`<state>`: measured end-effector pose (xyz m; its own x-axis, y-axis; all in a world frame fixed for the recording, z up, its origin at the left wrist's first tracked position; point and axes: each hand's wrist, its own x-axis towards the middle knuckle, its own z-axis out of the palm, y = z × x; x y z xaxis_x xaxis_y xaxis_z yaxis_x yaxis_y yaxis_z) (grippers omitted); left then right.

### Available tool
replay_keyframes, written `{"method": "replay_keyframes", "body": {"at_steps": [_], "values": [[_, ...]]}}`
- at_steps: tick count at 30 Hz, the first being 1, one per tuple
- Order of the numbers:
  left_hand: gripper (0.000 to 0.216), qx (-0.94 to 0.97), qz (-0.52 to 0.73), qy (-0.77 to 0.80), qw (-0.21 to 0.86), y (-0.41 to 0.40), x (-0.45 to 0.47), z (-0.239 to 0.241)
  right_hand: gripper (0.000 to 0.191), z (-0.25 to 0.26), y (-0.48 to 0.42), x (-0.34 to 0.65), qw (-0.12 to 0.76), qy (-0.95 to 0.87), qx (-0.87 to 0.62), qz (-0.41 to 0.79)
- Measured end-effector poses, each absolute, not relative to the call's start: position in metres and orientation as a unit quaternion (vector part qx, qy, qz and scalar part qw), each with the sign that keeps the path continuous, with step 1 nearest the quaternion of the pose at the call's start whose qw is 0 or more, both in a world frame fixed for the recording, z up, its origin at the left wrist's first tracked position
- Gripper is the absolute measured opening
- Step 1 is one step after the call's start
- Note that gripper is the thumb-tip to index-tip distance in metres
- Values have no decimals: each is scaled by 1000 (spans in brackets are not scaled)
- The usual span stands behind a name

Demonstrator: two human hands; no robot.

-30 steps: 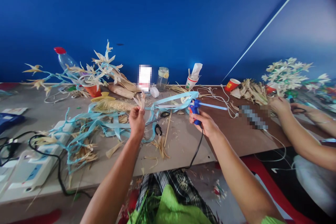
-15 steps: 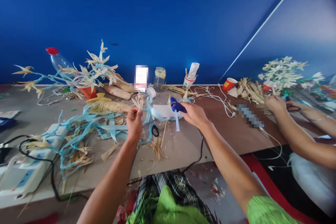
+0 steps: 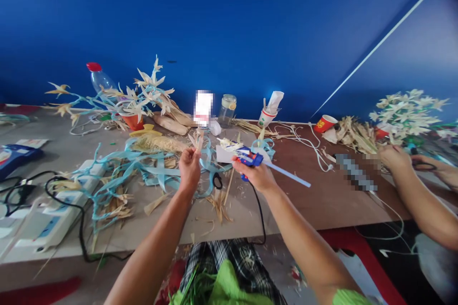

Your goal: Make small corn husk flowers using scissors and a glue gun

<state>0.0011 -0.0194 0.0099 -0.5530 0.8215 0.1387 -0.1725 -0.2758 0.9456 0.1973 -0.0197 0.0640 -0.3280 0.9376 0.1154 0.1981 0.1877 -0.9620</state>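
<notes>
Pinched in my left hand (image 3: 189, 167) is a small pale corn husk flower (image 3: 196, 139), its petals pointing up. My right hand (image 3: 258, 176) grips a blue hot glue gun (image 3: 251, 159) by its handle. A long translucent glue stick (image 3: 291, 174) sticks out of the gun's back toward the right, and its nozzle points left over a white sheet (image 3: 223, 155). Pale husk pieces (image 3: 229, 143) lie by the nozzle. Between my hands, black scissor handles (image 3: 217, 180) show among light blue ribbon strips (image 3: 168, 178).
Left are a white power strip (image 3: 67, 205) with black cables and blue-stemmed husk flowers (image 3: 146, 93) in a red cup. Behind stand a glass jar (image 3: 227, 110) and a paper cup (image 3: 267, 116). At right, another person's hands (image 3: 395, 157) work near dried husks (image 3: 352, 136).
My right hand has turned the glue gun, so the glue stick that hung downward now points right and the nozzle faces left. My left hand still holds the flower. The view has shifted slightly left.
</notes>
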Motion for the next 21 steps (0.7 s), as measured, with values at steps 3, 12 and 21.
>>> {"method": "replay_keyframes", "body": {"at_steps": [3, 12, 21], "values": [[21, 322, 727, 503, 338, -20, 0, 10, 26, 50, -25, 176, 399, -697, -411, 431], [26, 326, 728, 500, 336, -21, 1, 10, 25, 34, -26, 158, 413, -721, -368, 416], [26, 326, 731, 492, 343, -25, 7, 16, 24, 35, -24, 159, 409, -747, -346, 394]]}}
